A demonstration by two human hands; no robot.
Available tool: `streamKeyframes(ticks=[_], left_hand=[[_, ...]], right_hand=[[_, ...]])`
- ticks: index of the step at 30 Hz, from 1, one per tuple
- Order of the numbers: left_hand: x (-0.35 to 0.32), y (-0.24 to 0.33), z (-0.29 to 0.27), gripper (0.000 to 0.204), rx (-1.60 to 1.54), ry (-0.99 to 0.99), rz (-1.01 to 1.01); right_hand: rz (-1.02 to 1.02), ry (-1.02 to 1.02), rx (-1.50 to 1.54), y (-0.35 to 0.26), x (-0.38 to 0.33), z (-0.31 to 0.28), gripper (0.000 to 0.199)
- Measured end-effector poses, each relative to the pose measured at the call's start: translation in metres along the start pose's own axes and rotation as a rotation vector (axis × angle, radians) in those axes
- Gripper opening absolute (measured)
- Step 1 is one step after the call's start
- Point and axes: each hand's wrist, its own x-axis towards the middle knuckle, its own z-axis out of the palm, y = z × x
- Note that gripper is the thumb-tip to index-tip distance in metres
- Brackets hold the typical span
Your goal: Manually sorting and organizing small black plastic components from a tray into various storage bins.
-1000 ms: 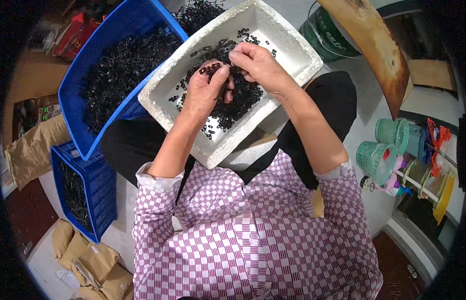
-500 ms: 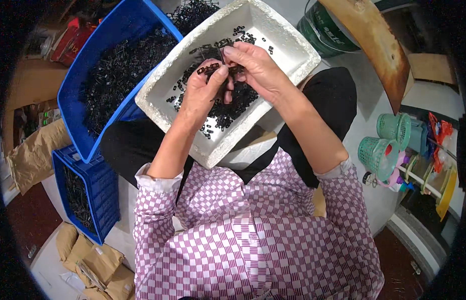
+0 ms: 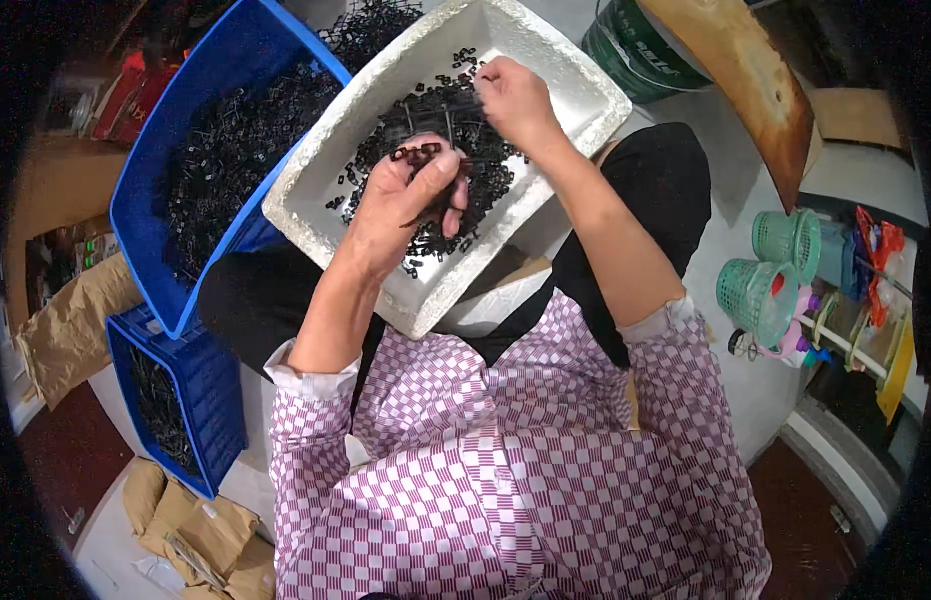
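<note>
A white foam box [image 3: 587, 112] rests tilted across my lap, with a heap of small black plastic pieces [image 3: 490, 180] inside it. My left hand [image 3: 415, 190] is over the near-left part of the heap, closed on black plastic frames that carry small square-holed pieces; a thin stem sticks up from them. My right hand [image 3: 520, 105] hovers over the right side of the box, apart from the left, fingertips pressed together. Whatever it pinches is too small or hidden to name.
At my left stands a large blue crate [image 3: 145, 245] filled with black plastic pieces, and a smaller blue basket [image 3: 215, 410] below it. A green bucket [image 3: 635, 55] stands beyond the box. Green mesh baskets [image 3: 750, 295] are at right, brown paper bags [image 3: 210, 535] at lower left.
My right hand has pulled away from the left, up and to the right across the box. My left hand stays nearly in place, still holding the black plastic frames.
</note>
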Motion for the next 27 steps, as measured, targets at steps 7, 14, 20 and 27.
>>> streamKeyframes(ticks=[7, 14, 20, 27], left_hand=[[0.003, -0.003, -0.009, 0.018, -0.024, 0.099, 0.009], [0.01, -0.009, -0.004, 0.02, -0.006, 0.122, -0.04], [0.018, -0.005, 0.005, 0.022, -0.06, 0.177, -0.172], [0.01, -0.002, 0.009, 0.024, -0.066, 0.114, -0.184]], right_hand=[[0.462, -0.516, 0.969, -0.05, -0.013, -0.025, 0.02], [0.346, -0.349, 1.012, -0.046, -0.012, -0.013, 0.02], [0.649, -0.049, 1.228, -0.048, -0.01, -0.014, 0.012], [0.638, 0.115, 1.297, -0.028, 0.006, -0.016, 0.009]])
